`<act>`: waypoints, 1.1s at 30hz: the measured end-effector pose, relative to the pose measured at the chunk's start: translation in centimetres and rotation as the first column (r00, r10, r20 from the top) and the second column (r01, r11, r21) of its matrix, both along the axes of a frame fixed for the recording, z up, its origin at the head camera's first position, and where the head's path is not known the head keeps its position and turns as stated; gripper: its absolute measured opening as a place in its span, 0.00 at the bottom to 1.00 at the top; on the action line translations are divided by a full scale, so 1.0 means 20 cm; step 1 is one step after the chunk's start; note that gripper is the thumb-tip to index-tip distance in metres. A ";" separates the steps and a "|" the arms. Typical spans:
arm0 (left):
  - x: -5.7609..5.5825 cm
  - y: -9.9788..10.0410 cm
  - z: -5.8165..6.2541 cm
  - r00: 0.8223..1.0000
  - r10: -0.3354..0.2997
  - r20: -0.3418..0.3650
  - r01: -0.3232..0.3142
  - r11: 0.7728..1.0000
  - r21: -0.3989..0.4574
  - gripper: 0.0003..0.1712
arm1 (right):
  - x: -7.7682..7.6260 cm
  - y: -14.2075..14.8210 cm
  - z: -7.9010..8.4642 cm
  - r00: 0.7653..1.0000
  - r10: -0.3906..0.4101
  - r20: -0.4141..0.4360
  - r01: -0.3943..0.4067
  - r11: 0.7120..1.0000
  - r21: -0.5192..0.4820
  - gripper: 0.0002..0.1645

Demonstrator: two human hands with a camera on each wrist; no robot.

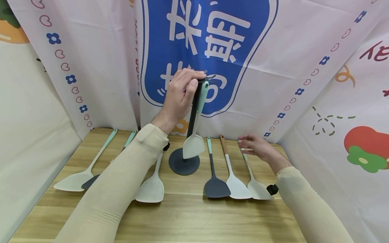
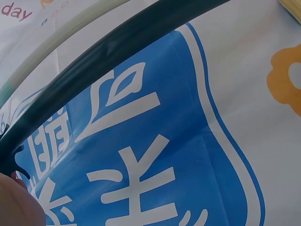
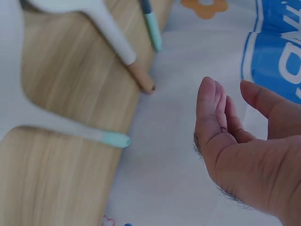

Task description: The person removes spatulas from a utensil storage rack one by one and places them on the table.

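Observation:
My left hand [image 1: 179, 91] holds the top of a black utensil rack [image 1: 192, 118], thumb and fingers at its hooks. The rack has a round base [image 1: 182, 168] on the table. A pale spatula [image 1: 193, 146] with a mint handle hangs from it, head down. In the left wrist view the rack's dark pole [image 2: 94, 66] runs beside the spatula's pale shaft [image 2: 56, 44]. My right hand [image 1: 258, 148] hovers with relaxed fingers over the handle end of another pale spatula [image 1: 258, 189]. Nothing lies in its grasp in the right wrist view.
Right of the rack lie a grey spatula [image 1: 216, 187] and a white one with a wooden handle [image 1: 238, 187]. To the left lie a speckled pale spatula [image 1: 151, 189], a mint-handled pale one [image 1: 74, 181] and a dark one [image 1: 89, 182], partly behind my sleeve. A printed cloth [image 1: 115, 67] hangs behind.

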State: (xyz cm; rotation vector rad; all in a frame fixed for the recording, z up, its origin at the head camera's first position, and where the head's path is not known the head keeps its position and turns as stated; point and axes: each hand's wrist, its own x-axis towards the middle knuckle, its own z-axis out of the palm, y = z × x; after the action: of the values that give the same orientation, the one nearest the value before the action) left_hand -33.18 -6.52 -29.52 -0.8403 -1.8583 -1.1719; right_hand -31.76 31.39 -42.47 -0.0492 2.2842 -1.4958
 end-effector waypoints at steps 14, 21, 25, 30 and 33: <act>0.00 0.00 0.00 1.000 0.006 -0.003 -0.006 1.000 0.003 0.32 | 0.05 -0.19 0.20 0.993 -0.024 -0.114 0.007 0.989 -0.146 0.31; 0.00 0.00 0.00 1.000 0.001 -0.005 -0.001 1.000 0.006 0.32 | 0.09 -0.28 0.28 0.987 -0.065 -0.145 0.032 0.976 -0.217 0.23; 0.00 0.01 0.00 1.000 0.000 -0.003 0.000 1.000 0.012 0.32 | 0.10 -0.33 0.31 0.984 -0.072 -0.165 0.027 0.965 -0.259 0.20; 0.01 0.00 0.00 1.000 0.003 0.007 -0.003 1.000 0.011 0.32 | 0.12 -0.41 0.35 0.976 -0.068 -0.205 0.001 0.950 -0.311 0.16; 0.01 0.00 0.00 1.000 0.002 0.011 -0.002 1.000 0.010 0.31 | 0.12 -0.45 0.37 0.972 -0.067 -0.224 -0.010 0.944 -0.329 0.17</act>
State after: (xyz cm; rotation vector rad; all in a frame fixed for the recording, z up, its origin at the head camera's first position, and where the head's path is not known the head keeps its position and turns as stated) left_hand -33.06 -6.46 -29.58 -0.8274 -1.8599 -1.1858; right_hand -29.30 22.44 -35.15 -0.3027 2.1866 -1.9647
